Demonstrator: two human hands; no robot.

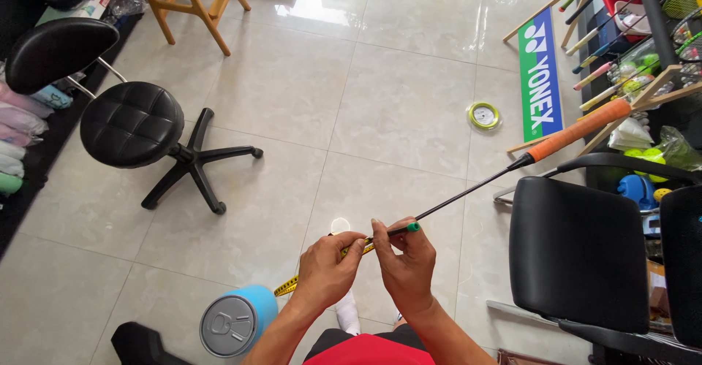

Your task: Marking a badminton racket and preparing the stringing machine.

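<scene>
Glossy cream floor tiles (380, 109), glare-streaked, seen from above. Stood over them, both hands raised near the lower middle. Gripped a badminton racket (468, 193) by its thin dark shaft: left hand (327, 266) and right hand (404, 263) side by side, fingers and thumbs pinched tight on the shaft near a small green collar (414, 227). Slanted up and to the right, ending in an orange wrapped handle (581, 129) well clear of the hands. Yellow-and-black frame (287, 287) poking out below the left wrist, mostly hidden. Round padded black stool (132, 124) on a star base at left; flat black chair back (578, 252) at right; pale blue cylinder with a grey lid (235, 322) by the feet; yellow string reel (484, 115) lying further off.
</scene>
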